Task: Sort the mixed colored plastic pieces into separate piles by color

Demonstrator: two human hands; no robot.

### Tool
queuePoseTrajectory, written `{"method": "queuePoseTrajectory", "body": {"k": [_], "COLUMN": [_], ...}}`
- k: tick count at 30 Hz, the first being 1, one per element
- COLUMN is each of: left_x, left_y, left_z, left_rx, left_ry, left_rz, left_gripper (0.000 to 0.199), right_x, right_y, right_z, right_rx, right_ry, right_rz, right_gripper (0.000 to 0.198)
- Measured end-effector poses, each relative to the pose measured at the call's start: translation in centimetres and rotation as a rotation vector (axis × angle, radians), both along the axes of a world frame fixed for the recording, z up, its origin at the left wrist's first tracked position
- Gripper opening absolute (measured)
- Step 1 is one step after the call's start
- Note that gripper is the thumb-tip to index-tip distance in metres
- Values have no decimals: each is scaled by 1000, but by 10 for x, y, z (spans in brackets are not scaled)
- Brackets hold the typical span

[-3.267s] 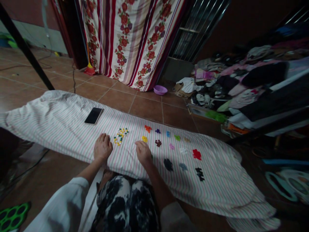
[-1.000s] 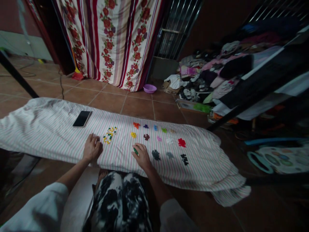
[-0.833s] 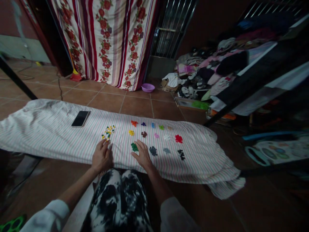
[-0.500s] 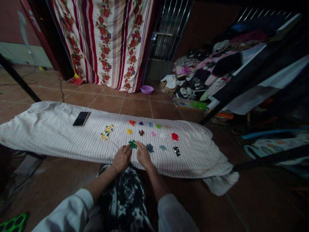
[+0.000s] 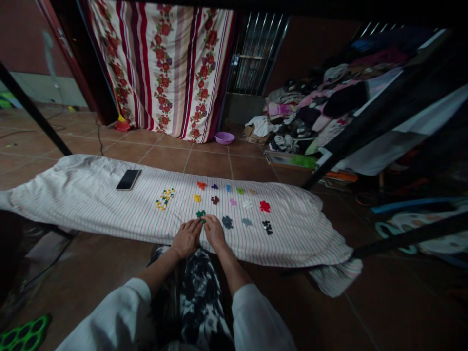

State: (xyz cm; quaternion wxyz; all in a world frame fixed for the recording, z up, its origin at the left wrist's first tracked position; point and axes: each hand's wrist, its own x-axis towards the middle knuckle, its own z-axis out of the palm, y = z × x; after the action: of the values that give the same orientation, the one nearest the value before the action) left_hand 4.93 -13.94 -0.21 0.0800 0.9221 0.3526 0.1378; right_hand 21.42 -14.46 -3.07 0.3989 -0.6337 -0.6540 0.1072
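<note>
The left hand [image 5: 185, 237] lies palm down at seven o'clock from the green pile [image 5: 201, 214], and its fingers are side by side. The right hand [image 5: 213, 230] is at five o'clock from it, with its fingers bent. The tips of both hands come close to each other at the near edge of the green bits. I cannot tell if either hand is pinching a bit, because they are too small to see well.

The green pile sits on a stripy cloth [image 5: 310, 243]. At twelve o'clock from it is a yellow pile [image 5: 197, 198], with an orange pile [image 5: 201, 185] behind that. A purple pile [image 5: 214, 186] is at one o'clock. Out at three o'clock there is a red pile [image 5: 265, 206]. At ten o'clock, yellow, white and green bits [image 5: 165, 199] are mixed up together, and a phone [image 5: 128, 180] lies farther out that same way. A purple bowl [image 5: 224, 138] is on the floor at one o'clock.
</note>
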Motion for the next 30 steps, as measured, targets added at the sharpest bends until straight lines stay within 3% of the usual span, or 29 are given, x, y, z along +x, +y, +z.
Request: {"method": "queuePoseTrajectory", "body": {"k": [10, 14, 19, 24, 30], "left_x": [3, -2, -4, -9, -9], "left_y": [18, 22, 25, 28, 28], "left_z": [-20, -22, -23, -23, -19], "left_rx": [26, 1, -45, -93, -108], "left_ry": [-349, -390, -410, -446, -448], "left_rz": [96, 116, 15, 70, 7], "left_gripper": [37, 37, 37, 35, 48], "right_x": [3, 4, 4, 3, 1], "right_y": [-3, -6, -9, -11, -11], "right_z": [-1, -1, 3, 5, 6], "right_rx": [11, 17, 26, 5, -37], "right_ry": [95, 129, 97, 63, 83], "right_rz": [5, -18, -1, 25, 37], "right_gripper": [34, 31, 26, 29, 35]}}
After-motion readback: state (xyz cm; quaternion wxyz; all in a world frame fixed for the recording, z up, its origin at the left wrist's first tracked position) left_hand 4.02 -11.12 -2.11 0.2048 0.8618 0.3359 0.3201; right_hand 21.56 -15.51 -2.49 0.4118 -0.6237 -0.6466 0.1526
